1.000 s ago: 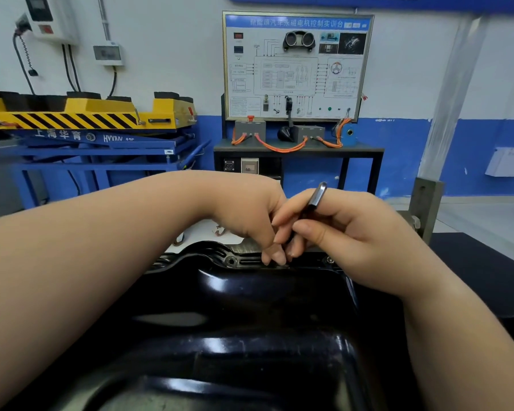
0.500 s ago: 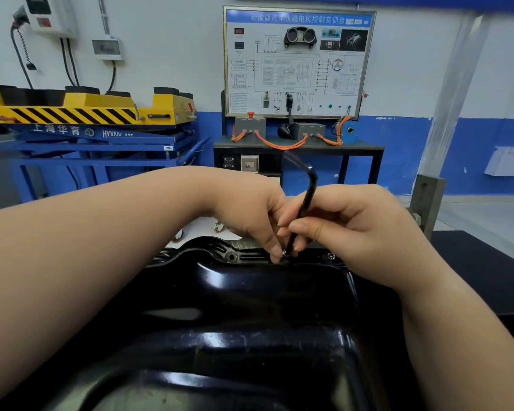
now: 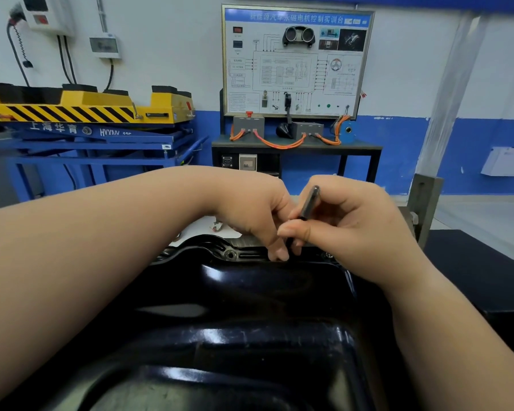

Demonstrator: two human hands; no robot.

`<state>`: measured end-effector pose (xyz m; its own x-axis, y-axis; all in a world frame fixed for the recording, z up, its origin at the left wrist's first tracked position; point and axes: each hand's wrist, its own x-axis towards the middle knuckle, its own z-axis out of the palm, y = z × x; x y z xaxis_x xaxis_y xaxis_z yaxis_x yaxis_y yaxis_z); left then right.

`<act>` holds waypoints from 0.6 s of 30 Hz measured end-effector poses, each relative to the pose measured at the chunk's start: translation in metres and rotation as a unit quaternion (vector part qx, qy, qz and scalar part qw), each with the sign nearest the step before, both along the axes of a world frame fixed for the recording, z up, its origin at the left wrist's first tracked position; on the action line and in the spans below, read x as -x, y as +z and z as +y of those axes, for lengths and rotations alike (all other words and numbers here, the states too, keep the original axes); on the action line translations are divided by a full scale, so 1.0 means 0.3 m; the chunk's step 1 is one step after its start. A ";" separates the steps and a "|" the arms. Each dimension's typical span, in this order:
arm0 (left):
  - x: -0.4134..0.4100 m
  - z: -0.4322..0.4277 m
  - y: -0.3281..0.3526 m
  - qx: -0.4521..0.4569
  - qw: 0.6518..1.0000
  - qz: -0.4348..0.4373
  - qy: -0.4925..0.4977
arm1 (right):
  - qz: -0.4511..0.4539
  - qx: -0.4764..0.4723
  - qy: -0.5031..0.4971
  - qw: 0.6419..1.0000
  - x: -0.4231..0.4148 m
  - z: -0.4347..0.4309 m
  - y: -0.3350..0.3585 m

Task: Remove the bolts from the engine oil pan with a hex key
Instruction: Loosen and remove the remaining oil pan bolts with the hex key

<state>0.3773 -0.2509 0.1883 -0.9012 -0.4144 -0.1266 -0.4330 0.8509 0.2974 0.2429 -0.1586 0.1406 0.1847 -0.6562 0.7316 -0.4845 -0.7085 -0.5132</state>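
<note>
Hands meet at the far rim of the oil pan (image 3: 250, 292), so let's run it across. Well off to the left of the grip, against the wall, sits a yellow lift platform (image 3: 86, 106) with black hazard stripes on a blue frame.

In comes the left hand (image 3: 255, 215), reaching over the glossy black pan with knuckles up and fingers curled down. Its fingertips (image 3: 279, 253) touch the pan's flange. Just left of them is a round spot (image 3: 230, 255) in the flange, and I cannot tell if it is a hole or a bolt head. That left grip is bunched right against the hex key (image 3: 309, 201), but the thumb is hidden, so I cannot tell whether it pinches the shaft.

Now the key: black, leaning up and to the right, its lower end down at the flange between the two hands, the tip hidden. Straight beyond the grip, at the wall, a training board (image 3: 297, 60) stands over a black bench (image 3: 297, 146) strung with orange cables (image 3: 279, 143).

The right hand (image 3: 347, 229) has the key, its grip clamped on the shaft. The thumb lies across the front and the key's top end pokes out above the knuckles. Just right of that grip, a small bolt (image 3: 328, 255) sits in the flange. Further right, a metal post (image 3: 425, 209) rises beside the pan.
</note>
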 end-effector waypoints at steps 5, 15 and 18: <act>0.011 0.006 0.004 0.027 1.000 -0.005 -0.002 | -0.018 -0.053 0.038 0.998 -0.001 0.002 0.001; 0.007 -0.007 0.005 0.031 1.000 -0.003 0.000 | -0.002 -0.105 0.085 0.991 0.034 0.033 0.019; 0.007 -0.008 0.004 0.015 1.000 -0.004 0.004 | 0.005 -0.103 0.073 0.992 0.029 0.031 0.017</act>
<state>0.3753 -0.2534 0.1894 -0.8971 -0.4251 -0.1203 -0.4417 0.8560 0.2686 0.2341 -0.1494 0.1458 0.2956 -0.7576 0.5820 -0.3902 -0.6518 -0.6503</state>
